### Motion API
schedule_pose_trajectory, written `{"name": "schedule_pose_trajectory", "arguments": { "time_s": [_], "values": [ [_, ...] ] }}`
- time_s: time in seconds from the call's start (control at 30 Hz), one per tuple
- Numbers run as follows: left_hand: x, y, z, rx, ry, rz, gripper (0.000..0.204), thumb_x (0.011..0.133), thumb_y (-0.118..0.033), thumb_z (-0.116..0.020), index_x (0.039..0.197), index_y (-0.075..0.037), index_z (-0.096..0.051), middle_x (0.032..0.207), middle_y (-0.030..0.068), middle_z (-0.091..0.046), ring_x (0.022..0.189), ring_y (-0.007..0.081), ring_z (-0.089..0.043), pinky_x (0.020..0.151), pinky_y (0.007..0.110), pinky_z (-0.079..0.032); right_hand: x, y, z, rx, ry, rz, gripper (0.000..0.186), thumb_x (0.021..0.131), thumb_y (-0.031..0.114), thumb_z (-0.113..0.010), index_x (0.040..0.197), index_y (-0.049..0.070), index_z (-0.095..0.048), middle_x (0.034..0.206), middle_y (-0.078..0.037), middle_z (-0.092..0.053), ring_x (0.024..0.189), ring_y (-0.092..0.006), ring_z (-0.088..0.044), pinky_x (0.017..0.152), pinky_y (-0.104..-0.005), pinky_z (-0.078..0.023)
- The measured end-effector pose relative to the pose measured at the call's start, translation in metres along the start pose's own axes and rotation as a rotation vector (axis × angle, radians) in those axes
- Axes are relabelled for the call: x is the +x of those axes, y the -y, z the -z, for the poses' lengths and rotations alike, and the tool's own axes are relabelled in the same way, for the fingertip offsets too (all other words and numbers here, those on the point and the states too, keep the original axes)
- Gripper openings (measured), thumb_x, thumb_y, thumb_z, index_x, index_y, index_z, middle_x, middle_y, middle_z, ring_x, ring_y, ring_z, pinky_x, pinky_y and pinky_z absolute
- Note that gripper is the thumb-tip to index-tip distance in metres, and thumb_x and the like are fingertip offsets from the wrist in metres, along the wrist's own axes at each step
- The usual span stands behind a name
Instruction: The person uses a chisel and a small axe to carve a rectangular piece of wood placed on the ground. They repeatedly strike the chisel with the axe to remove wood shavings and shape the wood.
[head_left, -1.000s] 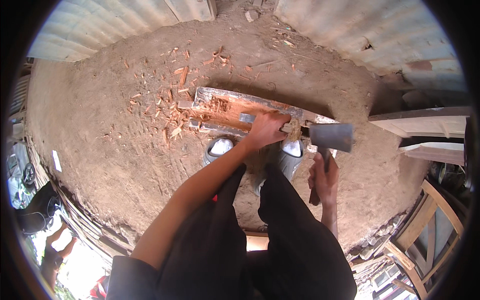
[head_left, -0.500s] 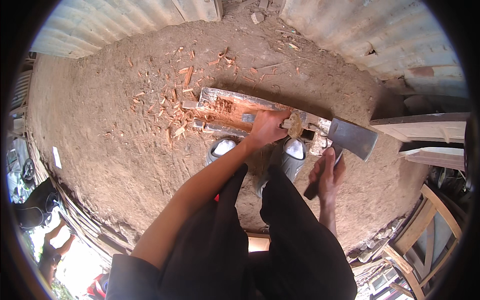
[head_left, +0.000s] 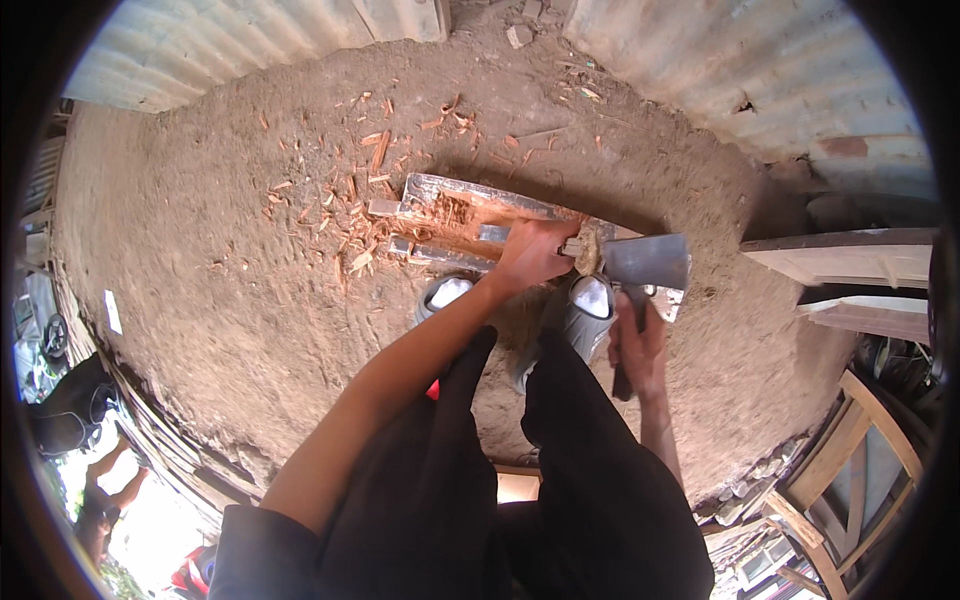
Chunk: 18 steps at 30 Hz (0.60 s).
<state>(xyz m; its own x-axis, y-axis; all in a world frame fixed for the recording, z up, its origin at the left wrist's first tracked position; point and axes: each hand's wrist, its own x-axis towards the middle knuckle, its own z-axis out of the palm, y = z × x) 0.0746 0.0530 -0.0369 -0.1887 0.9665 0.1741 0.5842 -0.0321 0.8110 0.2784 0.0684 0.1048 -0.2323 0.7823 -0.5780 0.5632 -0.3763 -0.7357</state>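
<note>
Over gouged wood (head_left: pixel 462 228), left hand (head_left: pixel 535 254) clasping flat chisel (head_left: pixel 492 233); right hand (head_left: pixel 642 345) clasping metal axe (head_left: pixel 645 262)

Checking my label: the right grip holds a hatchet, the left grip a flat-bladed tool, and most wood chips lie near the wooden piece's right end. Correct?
Not quite: in the head view, most wood chips lie near the left end of the wooden piece. The right grip does hold a hatchet, and the left grip a flat-bladed tool.

corrugated panels (head_left: pixel 270 50) border the dirt floor (head_left: pixel 200 250) at upper left and upper right, a small block (head_left: pixel 519 36) lies between them, and a wooden frame (head_left: pixel 832 453) is positioned at lower right.
</note>
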Motion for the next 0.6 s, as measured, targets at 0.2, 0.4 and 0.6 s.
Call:
{"name": "schedule_pose_trajectory", "arguments": {
  "time_s": [0.2, 0.4, 0.6],
  "values": [
    [-0.001, 0.002, 0.001, 0.002, 0.045, 0.039, 0.034, 0.067, -0.017, -0.074, 0.099, -0.008, -0.067, 0.079, 0.0161, -0.071, 0.078, 0.0376, -0.071, 0.067, 0.049, -0.053, -0.008, 0.006, 0.000, 0.367, -0.262, 0.120, 0.041, 0.109, 0.044, -0.056, 0.098, 0.005, -0.055, 0.063, -0.001, -0.049, 0.044, -0.0098, -0.046, 0.040, -0.0288, -0.039],
    [-0.009, 0.013, 0.004, 0.003, 0.038, 0.018, 0.032, 0.068, -0.017, -0.074, 0.099, -0.012, -0.068, 0.081, 0.0130, -0.072, 0.080, 0.0355, -0.072, 0.067, 0.050, -0.054, -0.002, -0.004, -0.002, -0.092, 0.038, -0.024, 0.034, 0.108, 0.036, -0.059, 0.104, 0.003, -0.058, 0.063, 0.000, -0.048, 0.046, -0.0091, -0.046, 0.041, -0.0279, -0.039],
    [-0.015, 0.019, 0.006, 0.000, -0.008, -0.030, 0.031, 0.067, -0.015, -0.072, 0.098, -0.013, -0.068, 0.083, 0.0126, -0.073, 0.081, 0.0344, -0.072, 0.067, 0.050, -0.054, -0.011, 0.017, 0.007, 0.229, -0.081, 0.063, 0.040, 0.111, 0.042, -0.054, 0.104, 0.003, -0.055, 0.063, -0.001, -0.048, 0.044, -0.0101, -0.046, 0.039, -0.0273, -0.039]
  ]
}}
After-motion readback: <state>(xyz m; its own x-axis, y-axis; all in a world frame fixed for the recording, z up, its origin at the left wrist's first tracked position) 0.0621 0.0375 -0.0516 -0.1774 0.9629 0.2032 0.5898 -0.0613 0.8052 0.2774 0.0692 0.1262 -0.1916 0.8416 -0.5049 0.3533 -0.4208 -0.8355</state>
